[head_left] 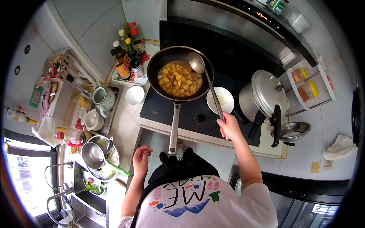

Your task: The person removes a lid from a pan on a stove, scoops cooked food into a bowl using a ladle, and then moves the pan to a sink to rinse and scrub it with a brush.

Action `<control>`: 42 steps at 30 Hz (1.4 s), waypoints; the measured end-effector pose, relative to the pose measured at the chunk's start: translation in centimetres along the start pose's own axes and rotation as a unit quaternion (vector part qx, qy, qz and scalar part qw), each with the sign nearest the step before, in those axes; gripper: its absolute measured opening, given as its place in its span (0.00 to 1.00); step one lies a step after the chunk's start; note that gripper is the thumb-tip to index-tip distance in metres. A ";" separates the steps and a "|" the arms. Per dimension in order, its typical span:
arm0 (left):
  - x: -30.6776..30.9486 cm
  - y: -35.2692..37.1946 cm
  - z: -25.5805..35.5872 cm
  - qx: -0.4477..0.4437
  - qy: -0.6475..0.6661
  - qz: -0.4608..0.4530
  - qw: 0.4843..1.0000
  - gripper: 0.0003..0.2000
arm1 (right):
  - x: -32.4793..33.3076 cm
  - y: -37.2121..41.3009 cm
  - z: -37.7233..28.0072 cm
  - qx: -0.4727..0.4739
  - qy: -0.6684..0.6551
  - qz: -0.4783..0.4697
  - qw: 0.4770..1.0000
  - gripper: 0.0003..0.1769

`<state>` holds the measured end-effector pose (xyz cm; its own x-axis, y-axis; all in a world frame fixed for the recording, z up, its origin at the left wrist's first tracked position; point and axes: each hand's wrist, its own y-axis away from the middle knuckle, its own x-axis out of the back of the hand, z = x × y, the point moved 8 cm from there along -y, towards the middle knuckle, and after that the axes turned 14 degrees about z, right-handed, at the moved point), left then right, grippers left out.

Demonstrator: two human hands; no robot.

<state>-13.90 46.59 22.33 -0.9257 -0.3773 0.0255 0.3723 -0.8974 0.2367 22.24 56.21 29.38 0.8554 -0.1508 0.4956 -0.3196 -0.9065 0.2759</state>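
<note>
My right hand [229, 126] is closed around the long handle of a metal ladle [196, 62]. The ladle's bowl hangs over the right side of a dark wok [154, 68], which holds diced potato stew [178, 79] in brown broth. Below the ladle's handle, a white bowl [215, 110] with some pale bits in it sits on the black cooktop [159, 108]. My left hand [141, 157] hangs beside my body with nothing in it, fingers loosely bent and apart. It is left of the wok's metal handle, not touching it.
A pressure cooker [262, 95] stands right of the wok, with a metal basin [292, 131] beyond. Sauce bottles [131, 53] crowd a tray at the back left, near a small white bowl [135, 95]. On the left are a teapot [104, 98], a metal bowl [93, 155] and the sink [91, 203].
</note>
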 end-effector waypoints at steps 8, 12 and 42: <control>0.6 0.8 0.0 0.004 0.008 0.011 1.000 0.08 | -2.6 -3.7 0.4 0.010 -0.034 0.001 0.999 0.08; 0.7 1.1 0.2 0.001 0.008 0.016 1.000 0.08 | -4.3 -4.3 -0.9 0.024 -0.032 -0.086 0.996 0.08; 0.7 0.5 0.0 0.000 -0.002 0.020 1.000 0.08 | 0.7 -4.4 -2.0 -0.025 -0.002 -0.122 0.992 0.06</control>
<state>-14.32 45.88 22.47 -0.9104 -0.4119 0.0396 0.4091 -0.8817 0.2348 23.47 60.89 30.18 0.9113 0.0699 0.4059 -0.1224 -0.8951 0.4288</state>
